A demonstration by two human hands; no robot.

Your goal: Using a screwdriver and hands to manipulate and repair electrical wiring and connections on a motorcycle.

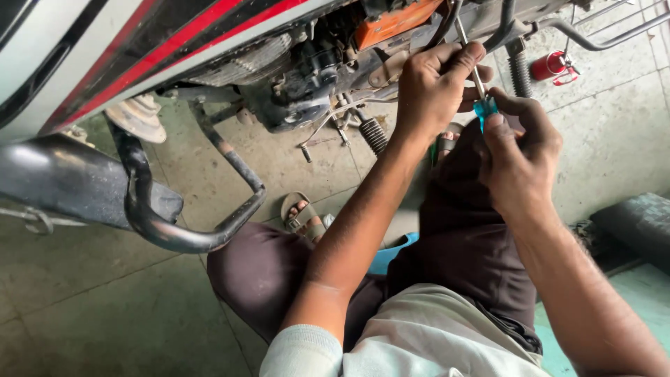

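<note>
A screwdriver with a metal shaft [472, 61] and a blue-green handle [485, 109] points up into the underside of a motorcycle [139, 49]. My left hand [436, 87] pinches the shaft near its upper end, thumb and fingers closed around it. My right hand [520, 157] is wrapped around the handle from below. The tip is hidden among the motorcycle's parts next to an orange panel [391, 24]. The engine [300, 84] sits left of my hands.
A black exhaust pipe [70, 178] and a curved black guard bar [181, 234] lie at the left. Two coil springs [373, 134] [519, 73] hang near my hands. A small red can [551, 66] stands on the concrete floor [112, 307]. My knees and sandalled foot [301, 213] are below.
</note>
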